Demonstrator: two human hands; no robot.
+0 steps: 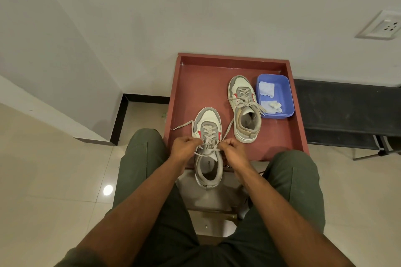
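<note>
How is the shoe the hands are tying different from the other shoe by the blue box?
The near shoe has its laces pinched by the left hand and right hand; the far shoe is untouched. The near shoe's heel sticks out over the edge of the red tray; the far shoe sits wholly on it, beside the blue box. Both are white and grey with red marks, toes pointing away.

Red rimmed tabletop (191,93) carries near sneaker (207,123), far sneaker (244,112) beside blue tub (281,93); near sneaker's heel overhangs front edge
</note>
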